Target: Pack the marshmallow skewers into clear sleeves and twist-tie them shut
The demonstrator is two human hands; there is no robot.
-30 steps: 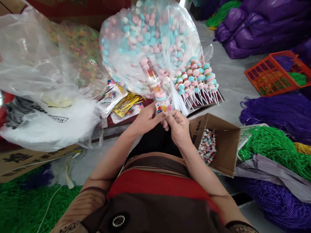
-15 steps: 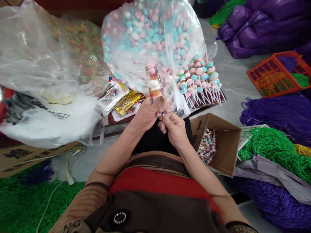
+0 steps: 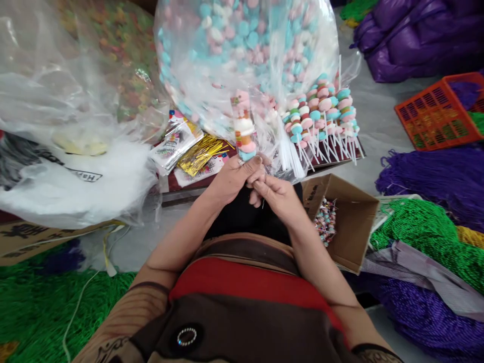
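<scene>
My left hand [image 3: 235,177] is closed around the bottom of a candy skewer [image 3: 244,123] in a clear printed wrapper. The skewer stands upright, with pink, white, orange and blue pieces stacked on it. Just below, my right hand [image 3: 278,195] pinches at the wrapper's lower end, its fingers touching those of my left. What exactly sits between the right fingertips is too small to make out. Unwrapped candy skewers [image 3: 321,111] lie in a row to the right, beside a bundle of white sticks [image 3: 290,156]. Gold twist ties [image 3: 202,154] and printed wrappers [image 3: 177,143] lie to the left.
A large clear bag of pastel candies [image 3: 242,55] fills the table's back. Bags of gummy candies [image 3: 132,65] and white plastic [image 3: 75,186] stand left. An open cardboard box [image 3: 351,222] with wrapped skewers is at my right. Green cords [image 3: 427,227] and an orange crate [image 3: 434,113] lie beyond.
The view has shifted a little. The wrapped skewer stands straighter, and more of its blue bottom piece shows above my left hand. Both hands remain together at its base.
</scene>
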